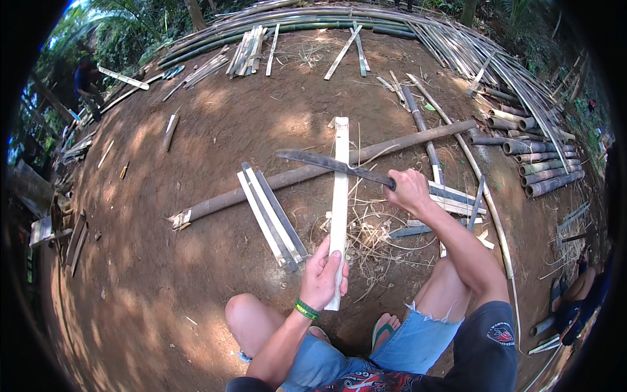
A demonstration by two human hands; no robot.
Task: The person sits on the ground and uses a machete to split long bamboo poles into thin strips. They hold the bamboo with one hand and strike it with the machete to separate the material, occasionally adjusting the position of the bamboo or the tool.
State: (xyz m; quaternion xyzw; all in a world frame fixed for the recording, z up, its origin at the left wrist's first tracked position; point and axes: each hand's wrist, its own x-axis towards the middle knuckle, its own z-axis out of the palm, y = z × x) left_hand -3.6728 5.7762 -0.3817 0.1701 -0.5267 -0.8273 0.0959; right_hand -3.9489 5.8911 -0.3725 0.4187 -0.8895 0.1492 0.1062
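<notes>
My left hand (321,274) is wrapped round the near end of a pale split bamboo strip (340,196), which points away from me. In my right hand (410,191) is the dark handle of a long machete (313,159). Its blade lies across the strip from right to left, toward the strip's far part. A thin curled shaving (372,159) stands beside the blade. Under the strip, a brown bamboo pole (261,189) lies slantwise on the ground. Whether the strip's far end rests on something is hard to make out.
Several cut strips (271,219) lie left of my hands. A heap of shavings (375,235) and more strips (457,199) lie to the right. Bamboo tubes (552,173) are stacked at the far right, long poles (313,16) at the back. Another person (88,85) stands far left; someone (578,300) sits right.
</notes>
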